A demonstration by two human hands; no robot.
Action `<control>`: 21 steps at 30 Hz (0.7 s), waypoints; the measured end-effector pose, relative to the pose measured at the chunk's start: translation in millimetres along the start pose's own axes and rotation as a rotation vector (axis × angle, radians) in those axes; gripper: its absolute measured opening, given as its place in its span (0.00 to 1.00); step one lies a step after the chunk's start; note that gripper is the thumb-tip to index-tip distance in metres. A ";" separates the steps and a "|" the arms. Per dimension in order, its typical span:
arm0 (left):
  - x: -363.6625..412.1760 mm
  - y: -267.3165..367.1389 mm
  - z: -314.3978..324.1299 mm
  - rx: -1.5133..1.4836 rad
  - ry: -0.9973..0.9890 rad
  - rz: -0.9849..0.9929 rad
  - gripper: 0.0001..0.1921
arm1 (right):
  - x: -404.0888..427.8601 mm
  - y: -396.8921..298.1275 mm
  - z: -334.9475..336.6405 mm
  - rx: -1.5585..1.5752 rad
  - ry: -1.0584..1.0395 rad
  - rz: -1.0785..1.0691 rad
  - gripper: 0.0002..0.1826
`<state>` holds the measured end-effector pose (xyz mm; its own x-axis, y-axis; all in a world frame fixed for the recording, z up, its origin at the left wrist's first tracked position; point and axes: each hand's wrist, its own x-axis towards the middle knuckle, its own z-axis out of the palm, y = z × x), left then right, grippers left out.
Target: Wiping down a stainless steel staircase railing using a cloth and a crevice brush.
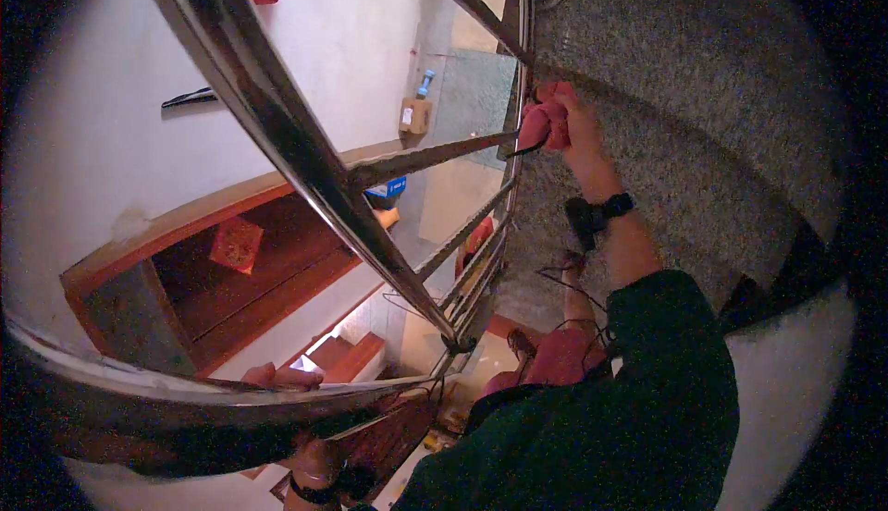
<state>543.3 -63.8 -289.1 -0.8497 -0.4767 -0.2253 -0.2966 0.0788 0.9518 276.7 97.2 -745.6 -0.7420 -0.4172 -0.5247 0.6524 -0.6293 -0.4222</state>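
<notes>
My right hand grips a bunched red cloth beside the lower end of a metal baluster. The cloth sits against the bottom rail, at the edge of a speckled grey stair surface. My left hand is curled around a shiny metal handrail at the lower left. Its fingertips show over the rail and its wrist below, while the rail hides the palm. A second length of handrail slants across the upper left and meets the first near a corner joint.
Beyond the balusters, on a lower level, are a cardboard box, a blue box and a red-brown wooden frame with a red paper diamond. Thin dark cables hang by my legs.
</notes>
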 end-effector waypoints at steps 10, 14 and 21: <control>7.6 9.8 19.5 0.259 0.175 -0.034 0.40 | -1.5 -16.3 72.8 -0.185 -0.056 -0.224 0.08; 11.6 21.2 22.3 -0.012 -0.007 0.052 0.26 | 49.3 -3.9 56.5 -0.318 -0.033 -0.303 0.08; 2.9 20.5 9.0 0.219 0.006 0.120 0.28 | 80.3 2.4 52.3 -0.453 -0.152 -0.212 0.05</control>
<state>530.8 -55.7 -272.0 -0.8822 -0.4573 -0.1118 -0.2819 0.3228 0.9035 210.7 27.9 -750.1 -0.8571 -0.4233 -0.2937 0.4617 -0.3780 -0.8025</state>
